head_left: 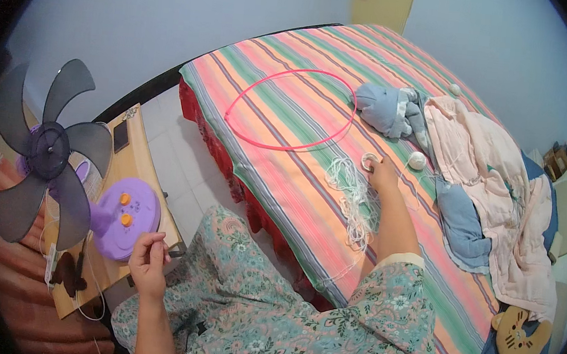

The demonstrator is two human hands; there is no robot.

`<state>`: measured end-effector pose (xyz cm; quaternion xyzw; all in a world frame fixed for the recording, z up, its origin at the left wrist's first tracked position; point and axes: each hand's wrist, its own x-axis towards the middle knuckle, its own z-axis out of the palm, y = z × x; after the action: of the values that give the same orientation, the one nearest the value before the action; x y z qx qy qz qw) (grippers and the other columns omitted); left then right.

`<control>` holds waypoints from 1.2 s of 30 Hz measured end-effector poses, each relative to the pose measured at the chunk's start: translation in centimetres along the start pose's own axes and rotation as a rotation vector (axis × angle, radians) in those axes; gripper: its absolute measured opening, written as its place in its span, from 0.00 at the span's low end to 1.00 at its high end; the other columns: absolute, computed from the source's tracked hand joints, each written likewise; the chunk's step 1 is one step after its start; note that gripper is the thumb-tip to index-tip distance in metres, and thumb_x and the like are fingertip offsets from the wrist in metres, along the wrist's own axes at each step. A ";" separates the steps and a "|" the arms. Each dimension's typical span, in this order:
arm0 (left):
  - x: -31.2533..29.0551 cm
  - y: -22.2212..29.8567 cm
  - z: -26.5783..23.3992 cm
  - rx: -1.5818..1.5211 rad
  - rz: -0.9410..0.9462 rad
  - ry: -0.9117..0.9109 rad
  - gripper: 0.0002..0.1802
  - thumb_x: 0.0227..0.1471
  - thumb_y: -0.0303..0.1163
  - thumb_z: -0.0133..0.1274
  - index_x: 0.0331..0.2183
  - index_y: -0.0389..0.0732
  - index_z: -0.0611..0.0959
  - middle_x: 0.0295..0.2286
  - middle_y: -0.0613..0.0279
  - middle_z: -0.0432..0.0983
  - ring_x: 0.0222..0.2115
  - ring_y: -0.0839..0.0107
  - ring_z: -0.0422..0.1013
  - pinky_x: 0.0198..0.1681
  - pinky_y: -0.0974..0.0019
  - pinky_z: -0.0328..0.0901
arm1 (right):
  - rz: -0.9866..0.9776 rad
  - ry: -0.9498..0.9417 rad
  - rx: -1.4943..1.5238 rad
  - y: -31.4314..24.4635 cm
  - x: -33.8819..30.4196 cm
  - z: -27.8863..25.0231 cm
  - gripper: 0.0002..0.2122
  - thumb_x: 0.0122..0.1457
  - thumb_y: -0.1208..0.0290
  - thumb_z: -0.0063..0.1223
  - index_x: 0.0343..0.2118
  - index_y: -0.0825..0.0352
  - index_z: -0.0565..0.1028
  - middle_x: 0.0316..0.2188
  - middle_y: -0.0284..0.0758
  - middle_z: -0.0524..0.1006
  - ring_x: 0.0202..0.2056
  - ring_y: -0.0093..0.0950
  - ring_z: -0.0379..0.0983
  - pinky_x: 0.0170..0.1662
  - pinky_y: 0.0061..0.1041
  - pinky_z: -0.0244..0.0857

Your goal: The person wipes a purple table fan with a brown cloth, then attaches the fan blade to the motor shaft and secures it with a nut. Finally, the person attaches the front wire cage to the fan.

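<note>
My right hand (383, 175) reaches over the bed, its fingers closed on a small off-white ring-shaped roll (368, 161); I cannot tell whether it is tape or wound yarn. Just beside it, a loose tangle of white yarn (352, 196) trails toward the near edge of the bed. A white yarn ball (417, 160) lies to the right of this hand. My left hand (149, 261) is raised near the purple fan base (128, 221), fingers curled in, and nothing shows in it.
A pink hoop (288, 148) lies on the striped bedspread (275, 196). Blue and pale pink clothes (469, 139) are heaped on the right, near a cat-faced cushion (522, 339). At left, a grey-bladed fan (50, 150) stands at a wooden table (141, 144) with a phone (121, 136).
</note>
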<state>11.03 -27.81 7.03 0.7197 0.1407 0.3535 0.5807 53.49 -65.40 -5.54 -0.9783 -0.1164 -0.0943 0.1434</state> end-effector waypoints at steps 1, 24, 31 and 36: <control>-0.1 0.0 -0.2 -0.002 -0.004 0.007 0.07 0.59 0.25 0.46 0.38 0.36 0.78 0.25 0.68 0.68 0.23 0.83 0.63 0.26 0.80 0.59 | -0.004 0.022 0.018 0.0 0.0 -0.4 0.13 0.49 0.69 0.58 0.40 0.55 0.80 0.42 0.40 0.68 0.43 0.41 0.70 0.46 0.37 0.66; 4.6 2.1 5.3 -0.224 -0.192 -0.362 0.29 0.57 0.24 0.47 0.60 0.44 0.62 0.54 0.59 0.64 0.51 0.70 0.65 0.44 0.69 0.66 | -0.050 -0.766 1.738 -19.4 -7.6 -9.3 0.08 0.63 0.68 0.47 0.43 0.63 0.70 0.42 0.31 0.73 0.42 0.25 0.72 0.50 0.33 0.68; 3.7 4.5 2.3 -0.027 -0.112 -0.301 0.21 0.58 0.30 0.51 0.53 0.38 0.71 0.43 0.61 0.75 0.43 0.72 0.71 0.45 0.70 0.66 | -0.333 -1.206 1.860 -31.2 -15.6 -10.5 0.13 0.63 0.67 0.48 0.49 0.64 0.68 0.45 0.30 0.71 0.49 0.23 0.68 0.53 0.30 0.66; 0.1 5.5 -3.2 -0.530 -0.075 0.111 0.16 0.60 0.29 0.47 0.47 0.30 0.73 0.40 0.53 0.77 0.42 0.69 0.73 0.48 0.67 0.68 | -0.564 -1.072 1.935 -35.0 -19.2 -11.6 0.25 0.56 0.71 0.58 0.57 0.65 0.64 0.54 0.36 0.68 0.53 0.26 0.65 0.55 0.28 0.61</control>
<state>7.79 -27.03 12.47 0.5164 0.1012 0.3951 0.7530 24.47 -40.15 10.24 -0.3108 -0.4020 0.4360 0.7428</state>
